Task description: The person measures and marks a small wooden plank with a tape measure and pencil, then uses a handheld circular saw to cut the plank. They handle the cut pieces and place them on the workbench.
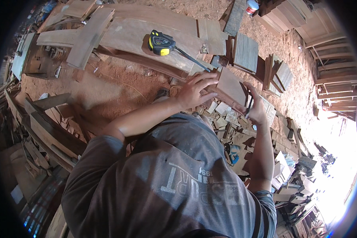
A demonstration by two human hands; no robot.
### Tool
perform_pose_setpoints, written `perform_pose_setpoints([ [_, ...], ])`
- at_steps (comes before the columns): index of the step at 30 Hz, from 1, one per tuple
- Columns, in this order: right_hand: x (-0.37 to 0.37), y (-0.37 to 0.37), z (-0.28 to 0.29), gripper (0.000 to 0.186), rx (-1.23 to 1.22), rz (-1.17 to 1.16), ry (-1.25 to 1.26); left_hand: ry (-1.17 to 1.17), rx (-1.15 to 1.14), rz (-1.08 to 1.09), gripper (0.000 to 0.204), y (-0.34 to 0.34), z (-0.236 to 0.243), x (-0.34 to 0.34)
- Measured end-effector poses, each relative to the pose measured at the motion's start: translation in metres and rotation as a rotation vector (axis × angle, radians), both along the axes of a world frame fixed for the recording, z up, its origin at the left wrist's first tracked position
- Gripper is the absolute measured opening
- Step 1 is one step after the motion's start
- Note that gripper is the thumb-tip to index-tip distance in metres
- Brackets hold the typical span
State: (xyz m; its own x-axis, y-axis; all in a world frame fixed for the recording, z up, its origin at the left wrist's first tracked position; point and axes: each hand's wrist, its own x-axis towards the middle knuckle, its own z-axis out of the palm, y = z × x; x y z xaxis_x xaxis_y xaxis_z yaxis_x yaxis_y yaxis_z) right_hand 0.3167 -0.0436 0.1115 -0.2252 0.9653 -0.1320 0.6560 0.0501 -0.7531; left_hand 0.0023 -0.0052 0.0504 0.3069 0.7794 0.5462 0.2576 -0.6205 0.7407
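Note:
In front of my body is a short brown wooden board (pixel 231 86), tilted over the bench edge. My left hand (pixel 195 91) is at its left end, fingers extended along the edge and thumb below, steadying it. At the board's right end, my right hand (pixel 258 109) is closed, with a slim black tool (pixel 249 102) between its fingers and thumb; its kind is too small to tell. A black and yellow tape measure (pixel 161 43) lies on the wide planks (pixel 127 33) beyond my left hand, its blade drawn out toward the fingers.
Stacked boards (pixel 246 51) stand beyond the board, near a small can (pixel 252 7). Wood offcuts (pixel 224 115) litter the ground below my hands, with a blue power tool (pixel 233 154) among them. Long timbers (pixel 47 131) lean at the left; door-like frames (pixel 333 67) stand at the right.

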Motion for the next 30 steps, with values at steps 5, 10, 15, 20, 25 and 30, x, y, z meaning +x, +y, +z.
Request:
perform_pose_setpoints([
  [5, 0.033, -0.006, 0.006, 0.085, -0.442, -0.127, 0.537, -0.218, -0.414, -0.135, 0.030, 0.028, 0.015, 0.025],
  [10, -0.007, 0.007, 0.014, 0.058, -0.413, -0.620, 0.491, -0.084, -0.639, 0.013, 0.028, 0.045, -0.003, 0.033],
  [15, -0.014, -0.008, -0.045, 0.043, -0.267, -0.618, 0.182, 0.107, -0.707, 0.114, 0.028, 0.030, -0.015, 0.036],
  [20, -0.029, -0.031, -0.060, 0.043, -0.009, -0.524, -0.236, 0.107, -0.542, 0.129, 0.032, 0.021, -0.042, 0.029],
  [25, -0.052, -0.040, -0.036, 0.041, -0.086, -0.578, -0.232, 0.224, -0.501, 0.130, 0.032, 0.013, -0.039, 0.027],
  [30, -0.054, -0.045, -0.043, 0.046, -0.030, -0.596, -0.251, 0.113, -0.526, 0.042, 0.035, 0.005, -0.040, 0.022],
])
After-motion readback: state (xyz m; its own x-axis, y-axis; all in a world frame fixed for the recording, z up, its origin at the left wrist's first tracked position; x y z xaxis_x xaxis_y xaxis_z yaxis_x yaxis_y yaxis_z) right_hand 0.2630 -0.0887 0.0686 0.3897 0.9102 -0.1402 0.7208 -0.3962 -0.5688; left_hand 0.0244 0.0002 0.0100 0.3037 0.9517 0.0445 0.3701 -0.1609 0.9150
